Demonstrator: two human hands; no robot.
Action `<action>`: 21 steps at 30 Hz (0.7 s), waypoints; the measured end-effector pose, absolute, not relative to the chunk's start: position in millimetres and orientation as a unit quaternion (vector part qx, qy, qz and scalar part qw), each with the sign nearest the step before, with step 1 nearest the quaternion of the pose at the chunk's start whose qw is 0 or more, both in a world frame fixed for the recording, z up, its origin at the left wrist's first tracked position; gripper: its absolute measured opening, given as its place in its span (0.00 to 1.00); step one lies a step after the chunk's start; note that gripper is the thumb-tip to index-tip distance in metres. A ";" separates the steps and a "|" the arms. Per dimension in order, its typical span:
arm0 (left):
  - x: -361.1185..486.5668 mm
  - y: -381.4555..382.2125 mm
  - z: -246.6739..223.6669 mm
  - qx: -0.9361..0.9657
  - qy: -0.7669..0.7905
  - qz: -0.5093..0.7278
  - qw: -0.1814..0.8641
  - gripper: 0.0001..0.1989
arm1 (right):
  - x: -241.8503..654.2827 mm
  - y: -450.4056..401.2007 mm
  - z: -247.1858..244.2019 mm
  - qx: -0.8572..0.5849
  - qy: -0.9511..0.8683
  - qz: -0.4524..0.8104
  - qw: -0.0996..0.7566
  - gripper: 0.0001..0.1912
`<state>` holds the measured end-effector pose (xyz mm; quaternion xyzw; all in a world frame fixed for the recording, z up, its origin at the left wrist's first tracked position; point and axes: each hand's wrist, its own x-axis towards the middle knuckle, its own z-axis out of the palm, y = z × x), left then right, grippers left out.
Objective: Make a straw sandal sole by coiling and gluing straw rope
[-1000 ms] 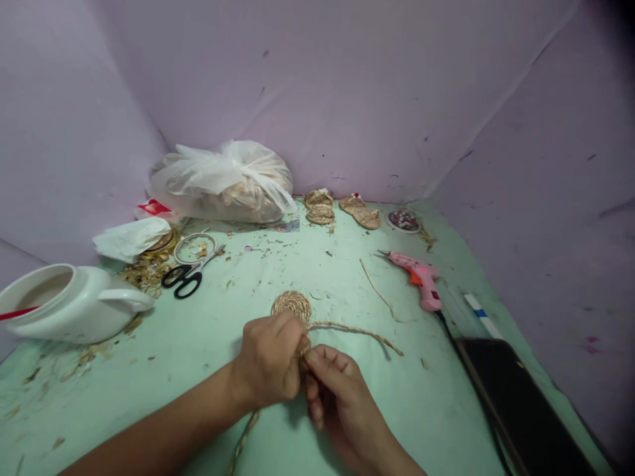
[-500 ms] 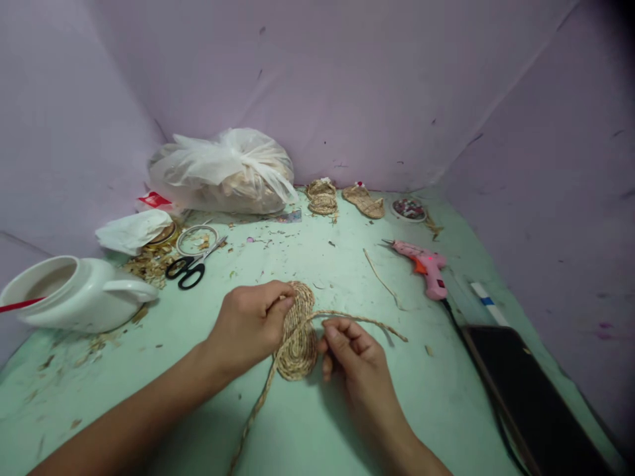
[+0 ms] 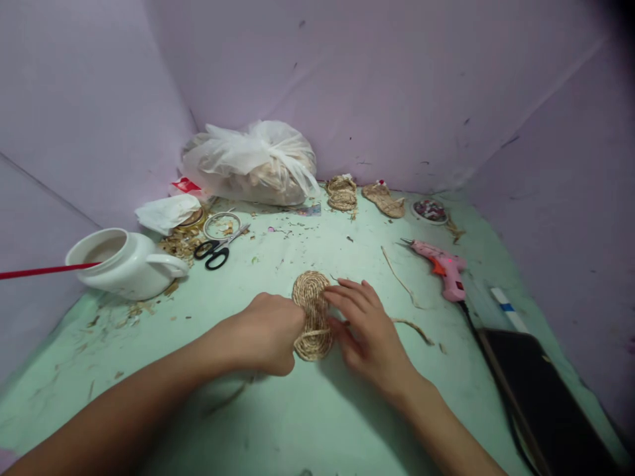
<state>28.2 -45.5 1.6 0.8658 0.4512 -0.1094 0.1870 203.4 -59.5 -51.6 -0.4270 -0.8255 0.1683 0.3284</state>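
A sole-shaped piece of coiled straw braid [image 3: 311, 291] lies on the green table between my hands. My left hand [image 3: 270, 330] is closed at its left edge; a braided cord crosses the lower part of the sole near it, and what the fingers pinch is hidden. On the right edge rests my right hand [image 3: 360, 324], fingers spread and tips touching the sole. A cord end [image 3: 415, 328] sticks out to the right of that hand. Another stretch of cord [image 3: 231, 398], blurred, hangs below my left forearm.
A pink glue gun [image 3: 444, 264] and a black phone [image 3: 540, 396] lie at right. Black-handled scissors [image 3: 218, 252] and a white jug [image 3: 131, 268] stand left. Behind are a plastic bag [image 3: 253, 165], small straw sandals [image 3: 381, 198] and a bowl of beads [image 3: 429, 211].
My left hand has turned and closed beside the sole's left edge. My right hand's fingers have spread onto the sole. The crossing cord sits lower, and the view has shifted left.
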 end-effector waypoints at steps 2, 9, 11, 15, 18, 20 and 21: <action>23.1 -42.2 5.7 0.859 0.462 -0.061 0.214 0.11 | 196.0 -53.6 -41.0 -0.376 -0.873 0.187 0.246 0.20; 3.8 -10.9 -2.7 0.758 0.440 0.178 0.447 0.08 | 192.7 -29.6 -10.7 -0.492 -0.808 0.260 0.193 0.14; -2.8 -1.2 -4.2 0.730 0.431 0.206 0.489 0.09 | 201.7 -19.2 -7.2 -0.526 -0.767 0.294 0.219 0.15; -15.0 10.7 -3.5 0.664 0.469 0.225 0.538 0.06 | 218.9 -0.3 -4.1 -0.548 -0.695 0.384 0.262 0.17; -18.3 13.8 -6.4 0.641 0.484 0.230 0.549 0.05 | 225.2 7.3 -4.4 -0.549 -0.669 0.418 0.276 0.16; -17.7 14.6 -9.1 0.625 0.494 0.237 0.556 0.05 | 227.9 9.9 -5.5 -0.550 -0.660 0.432 0.274 0.16; -16.8 15.0 -9.9 0.616 0.499 0.242 0.559 0.06 | 229.4 10.9 -6.2 -0.550 -0.658 0.437 0.271 0.16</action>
